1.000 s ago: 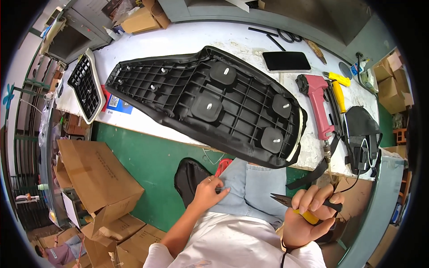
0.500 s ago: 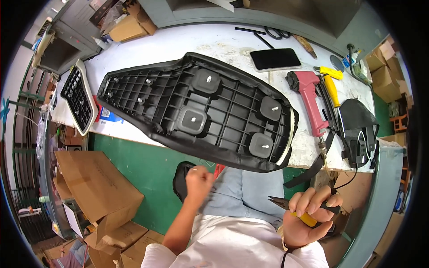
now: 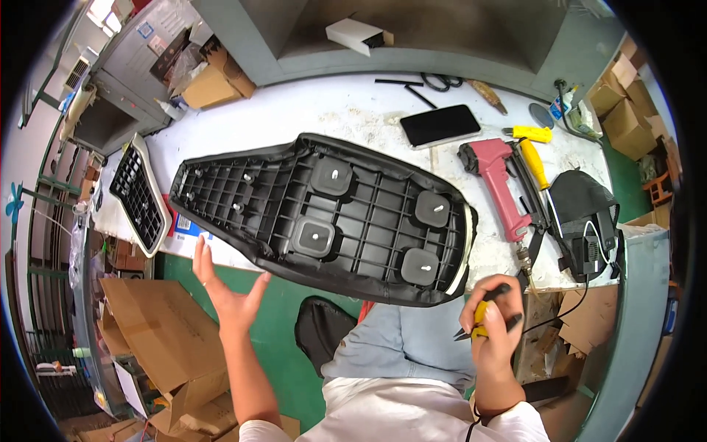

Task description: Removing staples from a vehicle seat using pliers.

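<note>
A long black motorcycle seat [image 3: 361,217] lies upside down on the white workbench, its ribbed plastic base up, with square rubber pads and metal studs. Black cover material wraps over its rim. My left hand [image 3: 227,291] is open, fingers spread, just off the seat's near left edge. In my right hand [image 3: 495,324] I hold yellow-and-black needle-nose pliers [image 3: 480,318], their jaws pointing left, close to the seat's near right end. A smaller ribbed base with a pale rim [image 3: 163,217] leans at the left end of the bench.
To the right lie a red pneumatic staple gun [image 3: 497,184], a yellow-handled screwdriver [image 3: 534,163], a yellow cutter [image 3: 532,133] and a black pouch [image 3: 582,199]. A phone [image 3: 440,126] and scissors [image 3: 442,82] rest farther back. Cardboard boxes [image 3: 158,331] stand on the floor at left.
My left hand has moved left and up from my lap and spread open. My right hand has come up and left, turning the pliers. The whole view has shifted.
</note>
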Demonstrator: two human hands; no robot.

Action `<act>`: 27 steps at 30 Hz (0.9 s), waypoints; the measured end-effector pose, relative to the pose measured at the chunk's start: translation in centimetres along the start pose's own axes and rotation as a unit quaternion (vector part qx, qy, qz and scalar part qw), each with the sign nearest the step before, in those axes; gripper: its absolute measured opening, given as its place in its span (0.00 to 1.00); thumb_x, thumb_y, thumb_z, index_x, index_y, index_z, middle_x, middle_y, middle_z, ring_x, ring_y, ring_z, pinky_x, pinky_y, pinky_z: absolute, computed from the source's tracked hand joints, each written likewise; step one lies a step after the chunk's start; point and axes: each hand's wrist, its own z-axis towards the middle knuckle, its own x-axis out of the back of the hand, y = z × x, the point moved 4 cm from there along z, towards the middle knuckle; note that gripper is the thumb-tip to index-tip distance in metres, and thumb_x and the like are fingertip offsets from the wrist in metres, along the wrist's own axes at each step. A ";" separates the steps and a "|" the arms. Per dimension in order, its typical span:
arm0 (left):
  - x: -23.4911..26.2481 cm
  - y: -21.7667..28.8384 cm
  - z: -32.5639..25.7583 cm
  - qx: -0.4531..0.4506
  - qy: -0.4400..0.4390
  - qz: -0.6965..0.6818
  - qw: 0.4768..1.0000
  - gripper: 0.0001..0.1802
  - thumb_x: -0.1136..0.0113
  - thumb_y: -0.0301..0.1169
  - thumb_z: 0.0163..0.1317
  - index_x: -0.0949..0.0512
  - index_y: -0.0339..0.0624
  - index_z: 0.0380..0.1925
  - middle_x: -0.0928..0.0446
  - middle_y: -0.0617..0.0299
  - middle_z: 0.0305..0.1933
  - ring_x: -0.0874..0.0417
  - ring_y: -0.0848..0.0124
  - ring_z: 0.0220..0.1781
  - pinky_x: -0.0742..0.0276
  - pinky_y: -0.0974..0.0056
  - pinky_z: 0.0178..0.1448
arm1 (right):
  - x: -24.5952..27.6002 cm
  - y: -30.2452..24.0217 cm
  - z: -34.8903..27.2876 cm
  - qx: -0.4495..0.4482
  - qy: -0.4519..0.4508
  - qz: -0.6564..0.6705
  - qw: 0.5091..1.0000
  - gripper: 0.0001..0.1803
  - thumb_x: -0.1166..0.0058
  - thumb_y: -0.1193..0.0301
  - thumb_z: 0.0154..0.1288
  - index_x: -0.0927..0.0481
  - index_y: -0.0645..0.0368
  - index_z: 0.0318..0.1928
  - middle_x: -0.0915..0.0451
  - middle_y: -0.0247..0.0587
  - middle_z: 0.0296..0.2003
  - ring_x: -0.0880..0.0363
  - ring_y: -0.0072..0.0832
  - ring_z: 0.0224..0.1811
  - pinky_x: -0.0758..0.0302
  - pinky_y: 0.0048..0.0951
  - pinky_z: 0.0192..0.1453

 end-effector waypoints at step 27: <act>3.5 5.2 -3.1 -0.058 -0.001 0.159 0.986 0.26 0.16 0.36 0.42 0.30 0.40 0.22 0.34 0.56 0.24 0.31 0.54 0.25 0.37 0.53 0.29 | -6.6 1.8 2.8 -0.092 -0.188 -0.020 0.978 0.13 0.43 0.75 0.73 0.29 0.61 0.53 0.32 0.57 0.71 0.19 0.18 0.37 0.22 0.22 0.42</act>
